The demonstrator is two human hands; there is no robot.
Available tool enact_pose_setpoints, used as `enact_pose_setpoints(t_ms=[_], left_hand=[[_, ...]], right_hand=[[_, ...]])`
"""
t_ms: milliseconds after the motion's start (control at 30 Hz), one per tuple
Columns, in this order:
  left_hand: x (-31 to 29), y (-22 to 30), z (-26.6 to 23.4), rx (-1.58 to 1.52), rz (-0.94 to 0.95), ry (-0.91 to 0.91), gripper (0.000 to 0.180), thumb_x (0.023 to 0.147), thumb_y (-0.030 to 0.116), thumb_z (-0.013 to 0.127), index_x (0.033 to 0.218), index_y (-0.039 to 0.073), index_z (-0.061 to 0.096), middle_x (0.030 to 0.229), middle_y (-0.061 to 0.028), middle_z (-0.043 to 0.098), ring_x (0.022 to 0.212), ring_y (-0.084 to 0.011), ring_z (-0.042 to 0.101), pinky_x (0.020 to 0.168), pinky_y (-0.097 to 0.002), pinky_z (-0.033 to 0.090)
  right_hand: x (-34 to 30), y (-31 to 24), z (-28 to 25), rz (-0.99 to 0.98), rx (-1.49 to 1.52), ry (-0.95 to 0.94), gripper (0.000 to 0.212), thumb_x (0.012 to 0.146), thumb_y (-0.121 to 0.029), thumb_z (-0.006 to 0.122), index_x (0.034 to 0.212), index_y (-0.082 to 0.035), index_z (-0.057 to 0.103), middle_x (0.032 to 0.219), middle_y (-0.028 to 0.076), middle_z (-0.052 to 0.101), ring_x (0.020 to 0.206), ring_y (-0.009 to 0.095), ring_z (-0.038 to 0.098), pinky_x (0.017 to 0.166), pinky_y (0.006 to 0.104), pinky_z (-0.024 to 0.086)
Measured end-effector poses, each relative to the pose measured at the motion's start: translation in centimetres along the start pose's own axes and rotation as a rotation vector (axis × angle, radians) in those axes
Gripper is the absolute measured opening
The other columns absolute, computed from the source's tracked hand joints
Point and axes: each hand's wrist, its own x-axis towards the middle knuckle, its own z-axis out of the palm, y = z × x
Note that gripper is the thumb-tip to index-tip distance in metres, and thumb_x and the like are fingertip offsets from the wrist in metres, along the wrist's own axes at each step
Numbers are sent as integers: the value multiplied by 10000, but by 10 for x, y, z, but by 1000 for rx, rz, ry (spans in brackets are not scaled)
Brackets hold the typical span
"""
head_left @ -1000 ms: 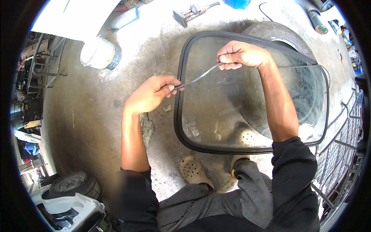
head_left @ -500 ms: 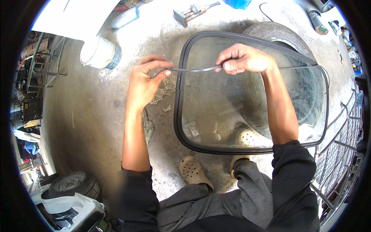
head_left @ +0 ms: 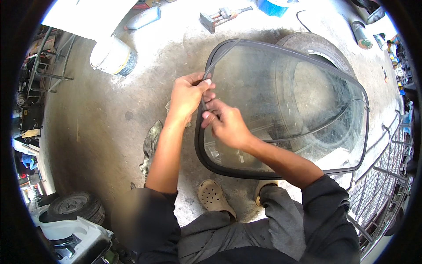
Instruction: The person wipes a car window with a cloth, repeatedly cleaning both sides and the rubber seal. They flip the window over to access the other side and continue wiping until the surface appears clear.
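A vehicle window glass (head_left: pixel 259 79) framed by a black rubber seal (head_left: pixel 199 147) lies in front of me, resting over a tyre (head_left: pixel 332 45). At its left edge my left hand (head_left: pixel 188 97) pinches a thin, flexible grey strip (head_left: pixel 303 134) against or close above the seal. Just below it, my right hand (head_left: pixel 226 125) is closed on the same strip, its thumb and fingers at the seal. One end of the strip sticks up past my left hand to the upper-left corner. The other length curves across the glass to the right edge. The fingertips partly hide the strip.
A white bucket (head_left: pixel 115 57) stands at the far left, and a metal tool (head_left: pixel 215 20) lies beyond the glass. A crumpled cloth (head_left: pixel 151 143) is left of my left forearm. A wire mesh rack (head_left: pixel 378 185) borders the right; a wheel (head_left: pixel 74 207) is at the lower left.
Both hands have come closer together and down to the seal's left edge, the right hand moving left. The strip, earlier stretched between them above the glass, now runs along that edge.
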Motion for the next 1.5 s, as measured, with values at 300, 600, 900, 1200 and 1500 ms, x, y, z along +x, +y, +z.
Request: enact_pose_setpoints(t_ms=[300,600,900,1200,1500], left_hand=[[-51,-50,-49,639,145,31,225,837,158,615,934,-37,670,632,-99,617,515,-124,576,502,-287,444],[-104,-82,-36,585,324,127,155,763,101,670,815,-44,662,715,-208,628,651,-356,622,595,-381,483],[-105,-74,-26,496,202,123,226,765,50,648,960,-58,615,731,-221,626,638,-339,633,600,-380,488],[-96,-80,-17,474,223,201,183,755,42,641,912,-48,615,740,-219,628,640,-332,639,584,-374,492],[-79,-87,-16,488,387,273,133,735,48,664,850,-3,620,482,-57,425,418,-118,369,430,-286,312]], right_hand=[[-89,13,36,-124,-237,-508,400,852,-62,549,1196,36,370,688,260,599,640,422,607,558,458,476],[-102,12,29,-435,-647,-581,107,793,-133,582,805,-31,551,725,118,608,706,285,612,660,416,468],[-73,9,21,-304,-580,-299,118,806,-103,597,861,-9,553,725,162,592,716,346,598,638,419,461],[-33,25,16,-322,-499,21,85,770,-60,627,812,0,587,746,174,604,671,344,595,582,393,469],[28,17,-24,-563,-625,149,105,743,-17,639,847,-26,639,805,131,635,694,294,620,610,340,506]])
